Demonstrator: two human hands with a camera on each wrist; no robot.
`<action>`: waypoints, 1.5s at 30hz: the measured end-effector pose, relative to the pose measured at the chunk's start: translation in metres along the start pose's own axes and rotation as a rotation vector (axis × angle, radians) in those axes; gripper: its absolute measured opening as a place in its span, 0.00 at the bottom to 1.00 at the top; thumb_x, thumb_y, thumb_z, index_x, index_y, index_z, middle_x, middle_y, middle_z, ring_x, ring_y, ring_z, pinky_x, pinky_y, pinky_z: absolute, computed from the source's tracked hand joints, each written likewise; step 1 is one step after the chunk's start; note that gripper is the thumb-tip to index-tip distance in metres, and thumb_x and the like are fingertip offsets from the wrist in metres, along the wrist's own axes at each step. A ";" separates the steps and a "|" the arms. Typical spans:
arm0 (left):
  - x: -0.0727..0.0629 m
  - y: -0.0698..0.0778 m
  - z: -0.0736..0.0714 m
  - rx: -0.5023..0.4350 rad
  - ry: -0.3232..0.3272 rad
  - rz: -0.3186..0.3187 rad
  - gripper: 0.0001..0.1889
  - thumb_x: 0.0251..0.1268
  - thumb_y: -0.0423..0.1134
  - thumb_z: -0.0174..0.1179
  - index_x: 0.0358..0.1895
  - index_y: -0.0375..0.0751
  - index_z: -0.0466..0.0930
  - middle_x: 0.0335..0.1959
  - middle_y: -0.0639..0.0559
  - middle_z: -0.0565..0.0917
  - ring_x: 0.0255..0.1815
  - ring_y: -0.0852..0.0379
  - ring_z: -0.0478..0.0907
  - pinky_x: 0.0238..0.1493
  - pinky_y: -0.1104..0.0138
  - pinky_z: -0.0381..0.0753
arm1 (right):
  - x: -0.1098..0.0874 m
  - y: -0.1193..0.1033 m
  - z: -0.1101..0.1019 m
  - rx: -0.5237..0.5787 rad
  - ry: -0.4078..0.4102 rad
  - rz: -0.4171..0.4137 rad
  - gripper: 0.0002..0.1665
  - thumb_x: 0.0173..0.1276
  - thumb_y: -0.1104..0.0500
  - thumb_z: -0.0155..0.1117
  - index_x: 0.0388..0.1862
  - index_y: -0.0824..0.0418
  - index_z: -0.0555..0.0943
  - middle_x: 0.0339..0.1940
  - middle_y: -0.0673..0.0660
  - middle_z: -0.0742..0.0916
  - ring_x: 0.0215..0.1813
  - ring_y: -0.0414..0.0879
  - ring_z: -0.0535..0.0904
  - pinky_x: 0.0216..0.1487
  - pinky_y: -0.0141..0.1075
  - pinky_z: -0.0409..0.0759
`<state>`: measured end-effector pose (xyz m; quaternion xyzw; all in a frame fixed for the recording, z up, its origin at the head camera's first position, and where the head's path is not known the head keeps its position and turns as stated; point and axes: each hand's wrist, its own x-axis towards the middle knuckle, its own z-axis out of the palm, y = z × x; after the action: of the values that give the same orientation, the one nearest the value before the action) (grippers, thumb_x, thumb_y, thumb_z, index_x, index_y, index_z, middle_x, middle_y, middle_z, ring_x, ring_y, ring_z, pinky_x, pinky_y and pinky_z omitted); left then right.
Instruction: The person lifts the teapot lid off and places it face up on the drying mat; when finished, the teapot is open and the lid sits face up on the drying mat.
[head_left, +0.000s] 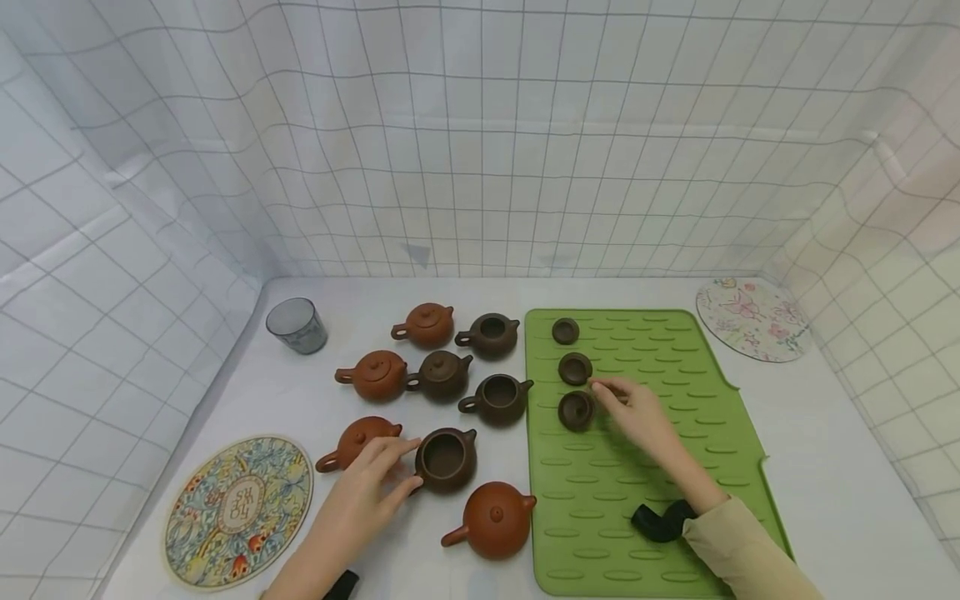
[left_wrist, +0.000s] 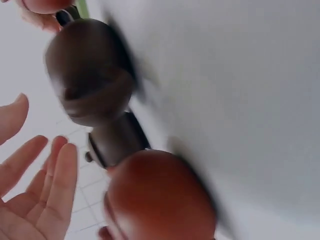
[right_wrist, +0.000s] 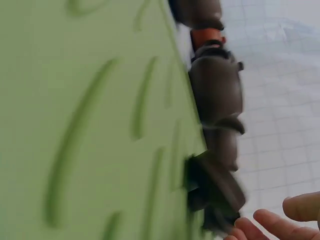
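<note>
My left hand is at the left side of a dark brown lidless teapot, near its handle. In the left wrist view, the fingers are loosely spread, with nothing between them. My right hand reaches over a green ridged mat, its thumb and fingertips beside the middle and nearest of the small dark lids. A third lid lies farther back. The right wrist view has the fingertips low at the right, holding nothing, below a tilted-looking lid.
Two more lidless dark teapots stand along the mat's left edge. A lidded dark teapot and several reddish ones are nearby. A glass, a patterned round mat and a floral disc lie farther out.
</note>
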<state>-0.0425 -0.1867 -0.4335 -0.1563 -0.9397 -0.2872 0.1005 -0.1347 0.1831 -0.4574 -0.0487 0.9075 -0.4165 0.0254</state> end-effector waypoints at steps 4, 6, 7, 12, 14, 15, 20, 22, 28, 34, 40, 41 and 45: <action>-0.006 0.005 -0.002 -0.086 0.016 0.160 0.25 0.49 0.33 0.75 0.54 0.47 0.83 0.48 0.58 0.81 0.42 0.64 0.81 0.42 0.77 0.81 | -0.005 -0.016 -0.004 0.028 0.008 -0.064 0.20 0.77 0.50 0.55 0.58 0.60 0.82 0.58 0.63 0.84 0.58 0.59 0.81 0.55 0.52 0.81; -0.010 0.007 -0.001 -0.150 -0.022 0.233 0.24 0.51 0.32 0.74 0.54 0.49 0.83 0.49 0.60 0.81 0.46 0.64 0.81 0.48 0.80 0.79 | -0.008 -0.025 -0.003 0.050 -0.007 -0.117 0.19 0.76 0.51 0.57 0.57 0.59 0.83 0.57 0.62 0.85 0.58 0.58 0.81 0.55 0.50 0.82; -0.012 0.008 -0.001 -0.171 -0.046 0.261 0.23 0.52 0.32 0.73 0.54 0.49 0.83 0.50 0.62 0.81 0.47 0.63 0.81 0.50 0.80 0.77 | -0.009 -0.029 -0.002 0.066 -0.021 -0.152 0.18 0.75 0.53 0.59 0.57 0.59 0.83 0.56 0.61 0.85 0.57 0.57 0.82 0.54 0.49 0.82; -0.020 0.012 0.008 -0.253 -0.190 0.283 0.16 0.61 0.37 0.69 0.53 0.50 0.83 0.49 0.63 0.80 0.48 0.65 0.80 0.50 0.78 0.79 | -0.020 -0.049 0.012 0.107 -0.125 -0.351 0.15 0.70 0.58 0.65 0.53 0.58 0.84 0.52 0.54 0.87 0.52 0.49 0.84 0.53 0.41 0.83; -0.023 0.013 0.011 -0.272 -0.248 0.244 0.14 0.64 0.41 0.67 0.53 0.51 0.83 0.49 0.64 0.80 0.47 0.66 0.80 0.48 0.75 0.81 | -0.025 -0.055 0.019 0.115 -0.178 -0.421 0.14 0.68 0.58 0.67 0.53 0.57 0.84 0.52 0.52 0.87 0.51 0.46 0.84 0.53 0.38 0.83; -0.024 0.013 0.012 -0.281 -0.274 0.221 0.14 0.65 0.43 0.66 0.53 0.52 0.83 0.49 0.64 0.80 0.46 0.66 0.79 0.47 0.74 0.82 | -0.027 -0.057 0.023 0.125 -0.207 -0.455 0.15 0.68 0.59 0.67 0.52 0.57 0.84 0.52 0.51 0.87 0.51 0.45 0.84 0.53 0.38 0.83; -0.026 0.015 0.016 -0.292 -0.352 0.129 0.16 0.66 0.45 0.64 0.56 0.51 0.81 0.49 0.61 0.80 0.44 0.65 0.79 0.43 0.71 0.83 | -0.036 -0.066 0.038 0.144 -0.334 -0.602 0.15 0.67 0.57 0.69 0.52 0.55 0.84 0.50 0.50 0.88 0.50 0.43 0.83 0.52 0.35 0.82; -0.026 0.016 0.017 -0.300 -0.370 0.094 0.17 0.66 0.46 0.64 0.56 0.50 0.81 0.50 0.59 0.80 0.43 0.66 0.80 0.42 0.71 0.83 | -0.039 -0.068 0.044 0.143 -0.380 -0.644 0.14 0.67 0.56 0.69 0.52 0.53 0.84 0.49 0.49 0.88 0.51 0.42 0.83 0.53 0.34 0.82; -0.024 0.016 0.020 -0.328 -0.403 0.053 0.18 0.66 0.46 0.64 0.58 0.49 0.80 0.50 0.55 0.81 0.43 0.67 0.80 0.42 0.71 0.83 | -0.043 -0.073 0.058 0.164 -0.467 -0.731 0.14 0.65 0.56 0.71 0.49 0.56 0.85 0.48 0.48 0.88 0.52 0.37 0.82 0.54 0.30 0.80; -0.022 0.017 0.024 -0.328 -0.394 0.097 0.19 0.64 0.43 0.66 0.58 0.46 0.80 0.47 0.55 0.81 0.39 0.71 0.78 0.38 0.73 0.81 | -0.044 -0.073 0.065 0.108 -0.463 -0.810 0.12 0.63 0.57 0.73 0.45 0.54 0.87 0.47 0.48 0.88 0.50 0.36 0.83 0.52 0.25 0.79; -0.017 0.020 0.024 -0.345 -0.433 0.055 0.21 0.64 0.45 0.66 0.59 0.44 0.80 0.45 0.55 0.80 0.36 0.74 0.75 0.36 0.75 0.80 | -0.045 -0.071 0.066 0.074 -0.463 -0.812 0.09 0.62 0.57 0.73 0.41 0.54 0.87 0.47 0.48 0.88 0.49 0.36 0.82 0.52 0.23 0.78; -0.017 0.020 0.025 -0.347 -0.437 0.050 0.22 0.64 0.46 0.66 0.59 0.44 0.80 0.45 0.55 0.80 0.36 0.74 0.75 0.36 0.75 0.80 | -0.045 -0.071 0.066 0.068 -0.461 -0.814 0.09 0.62 0.57 0.73 0.41 0.54 0.87 0.47 0.48 0.87 0.49 0.36 0.82 0.52 0.23 0.78; -0.016 0.021 0.025 -0.356 -0.440 0.044 0.23 0.64 0.47 0.66 0.59 0.43 0.79 0.46 0.54 0.80 0.36 0.74 0.75 0.36 0.75 0.80 | -0.045 -0.071 0.065 0.059 -0.456 -0.824 0.09 0.62 0.56 0.73 0.41 0.54 0.87 0.47 0.48 0.88 0.50 0.36 0.82 0.52 0.22 0.77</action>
<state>-0.0229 -0.1599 -0.4479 -0.2504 -0.8700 -0.4047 -0.1289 -0.0793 0.0927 -0.4455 -0.4943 0.7715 -0.3963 0.0580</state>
